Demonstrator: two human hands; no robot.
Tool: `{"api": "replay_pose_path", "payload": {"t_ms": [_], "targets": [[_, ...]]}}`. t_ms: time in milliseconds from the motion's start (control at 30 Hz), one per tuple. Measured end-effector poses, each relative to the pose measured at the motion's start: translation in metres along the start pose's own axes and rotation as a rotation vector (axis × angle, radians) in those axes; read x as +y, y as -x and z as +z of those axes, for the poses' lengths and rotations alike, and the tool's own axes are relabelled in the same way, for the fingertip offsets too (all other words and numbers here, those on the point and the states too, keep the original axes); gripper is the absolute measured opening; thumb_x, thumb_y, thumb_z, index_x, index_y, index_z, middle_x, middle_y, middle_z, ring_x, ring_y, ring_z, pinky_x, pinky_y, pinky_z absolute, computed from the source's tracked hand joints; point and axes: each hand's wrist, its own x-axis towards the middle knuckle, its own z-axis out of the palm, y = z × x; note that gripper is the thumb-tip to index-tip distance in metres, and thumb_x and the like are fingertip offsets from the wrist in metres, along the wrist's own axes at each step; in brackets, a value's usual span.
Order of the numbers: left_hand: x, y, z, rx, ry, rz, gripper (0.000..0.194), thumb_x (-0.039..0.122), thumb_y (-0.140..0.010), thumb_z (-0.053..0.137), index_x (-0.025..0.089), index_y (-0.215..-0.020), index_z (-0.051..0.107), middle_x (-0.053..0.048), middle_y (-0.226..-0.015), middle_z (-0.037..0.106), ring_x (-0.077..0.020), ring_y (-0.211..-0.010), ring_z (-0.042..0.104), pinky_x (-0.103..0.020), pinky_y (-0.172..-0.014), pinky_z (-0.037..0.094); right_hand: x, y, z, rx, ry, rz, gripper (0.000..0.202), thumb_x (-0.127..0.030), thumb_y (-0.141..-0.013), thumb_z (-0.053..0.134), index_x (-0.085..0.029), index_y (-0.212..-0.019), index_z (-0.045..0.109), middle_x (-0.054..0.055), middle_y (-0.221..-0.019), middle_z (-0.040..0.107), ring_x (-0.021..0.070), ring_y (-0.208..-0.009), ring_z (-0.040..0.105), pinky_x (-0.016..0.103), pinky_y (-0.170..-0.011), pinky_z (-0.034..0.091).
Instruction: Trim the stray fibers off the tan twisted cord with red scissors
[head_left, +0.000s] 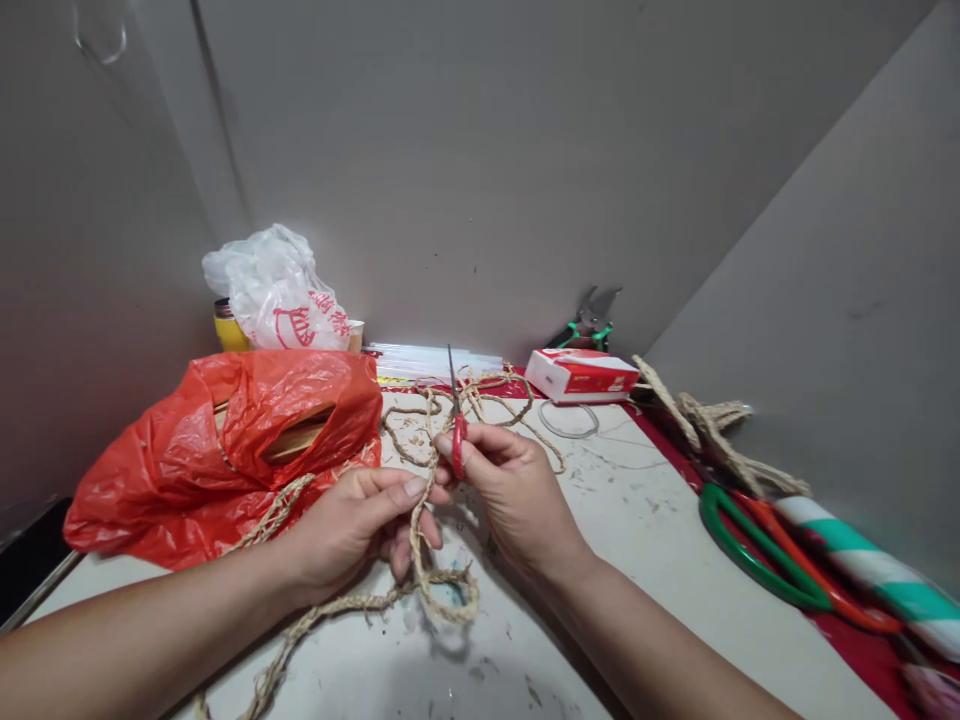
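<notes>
A braided straw-coloured rope (415,530) runs through the fingers of my left hand (375,515), thumb pressed on it. Below that hand the rope makes a loop, and one length trails to the lower left. My right hand (506,480) holds small red-handled scissors (459,440) by the handle, their dark blades pointing up and away. The scissors are beside the rope, just above my left fingertips. More rope lies in loose coils on the white board behind my hands.
On the left sit a red plastic bag (172,450) and a white bag (277,285). A red-and-white box (581,375) and pliers (589,325) stand at the back. Large green-and-orange-handled scissors (765,550) and a striped roll (870,560) lie right.
</notes>
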Motion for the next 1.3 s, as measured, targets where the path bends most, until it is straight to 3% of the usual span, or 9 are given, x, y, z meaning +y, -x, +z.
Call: {"api": "replay_pose_path", "payload": {"t_ms": [167, 300, 400, 600, 700, 800, 1000, 1167, 1300], "targets": [[0.004, 0.001, 0.002, 0.035, 0.051, 0.045, 0.017, 0.027, -0.080, 0.063, 0.011, -0.075, 0.064, -0.001, -0.064, 0.062, -0.0008, -0.039, 0.039, -0.016, -0.044, 0.031, 0.002, -0.001, -0.001, -0.017, 0.093, -0.046, 0.016, -0.033, -0.072, 0.064, -0.018, -0.066, 0.062, -0.002, -0.056, 0.058, 0.0108, -0.051, 0.051, 0.024, -0.053, 0.041], [0.007, -0.003, -0.003, 0.370, -0.127, 0.198, 0.020, 0.032, -0.077, 0.065, 0.015, -0.071, 0.058, 0.003, -0.058, 0.059, -0.0036, -0.040, 0.037, -0.017, -0.041, 0.028, 0.005, -0.001, -0.009, 0.009, 0.503, -0.339, 0.020, -0.026, -0.076, 0.057, -0.018, -0.058, 0.053, -0.001, -0.058, 0.050, 0.0109, -0.056, 0.045, 0.024, -0.054, 0.035], [0.008, -0.007, -0.009, 0.564, -0.349, 0.319, 0.019, 0.030, -0.075, 0.064, 0.015, -0.068, 0.057, 0.004, -0.054, 0.054, -0.0064, -0.048, 0.043, -0.017, -0.046, 0.033, 0.005, 0.001, -0.016, -0.086, 0.922, -0.592, 0.020, -0.025, -0.076, 0.055, -0.018, -0.058, 0.050, -0.002, -0.059, 0.046, 0.0106, -0.056, 0.041, 0.024, -0.055, 0.031], [0.007, -0.005, -0.010, 0.580, -0.558, 0.433, 0.015, 0.027, -0.076, 0.060, 0.015, -0.068, 0.058, 0.004, -0.060, 0.053, -0.0072, -0.054, 0.043, -0.018, -0.050, 0.035, 0.005, -0.002, -0.019, -0.169, 1.401, -0.553, 0.021, -0.037, -0.078, 0.054, -0.019, -0.065, 0.056, 0.000, -0.063, 0.055, 0.0119, -0.056, 0.043, 0.026, -0.055, 0.024], [0.007, -0.002, -0.007, 0.580, -0.597, 0.456, 0.014, 0.026, -0.077, 0.059, 0.015, -0.070, 0.058, 0.003, -0.062, 0.054, -0.0073, -0.054, 0.044, -0.018, -0.049, 0.035, 0.005, -0.008, -0.024, -0.064, 1.434, -0.427, 0.027, -0.036, -0.078, 0.052, -0.019, -0.057, 0.052, -0.001, -0.057, 0.056, 0.0109, -0.051, 0.040, 0.026, -0.051, 0.020], [0.007, -0.002, -0.006, 0.593, -0.579, 0.460, 0.012, 0.025, -0.076, 0.059, 0.015, -0.071, 0.059, 0.003, -0.062, 0.054, -0.0072, -0.054, 0.045, -0.018, -0.049, 0.036, 0.004, -0.011, -0.028, 0.000, 1.348, -0.456, 0.028, -0.033, -0.077, 0.052, -0.019, -0.053, 0.048, -0.002, -0.054, 0.053, 0.0100, -0.049, 0.039, 0.025, -0.050, 0.021], [0.007, -0.005, -0.008, 0.642, -0.486, 0.465, 0.008, 0.022, -0.071, 0.061, 0.014, -0.075, 0.060, 0.005, -0.060, 0.054, -0.0063, -0.051, 0.044, -0.017, -0.047, 0.034, 0.000, -0.002, -0.023, -0.175, 1.261, -0.721, 0.026, -0.034, -0.076, 0.053, -0.019, -0.055, 0.048, -0.002, -0.054, 0.048, 0.0104, -0.052, 0.038, 0.025, -0.055, 0.027], [0.010, -0.006, -0.006, 0.687, -0.414, 0.427, 0.009, 0.022, -0.068, 0.063, 0.014, -0.073, 0.061, 0.005, -0.057, 0.055, -0.0069, -0.050, 0.045, -0.018, -0.048, 0.035, 0.003, -0.005, -0.024, -0.069, 1.315, -0.529, 0.025, -0.034, -0.076, 0.052, -0.019, -0.056, 0.049, -0.002, -0.055, 0.051, 0.0099, -0.051, 0.039, 0.025, -0.053, 0.024], [0.012, -0.007, -0.005, 0.709, -0.345, 0.420, 0.013, 0.027, -0.068, 0.067, 0.015, -0.069, 0.062, 0.004, -0.056, 0.055, -0.0077, -0.052, 0.046, -0.018, -0.051, 0.037, 0.003, -0.007, -0.027, -0.199, 1.346, -0.521, 0.025, -0.035, -0.075, 0.052, -0.019, -0.056, 0.049, -0.002, -0.056, 0.051, 0.0102, -0.052, 0.039, 0.025, -0.054, 0.024]]}}
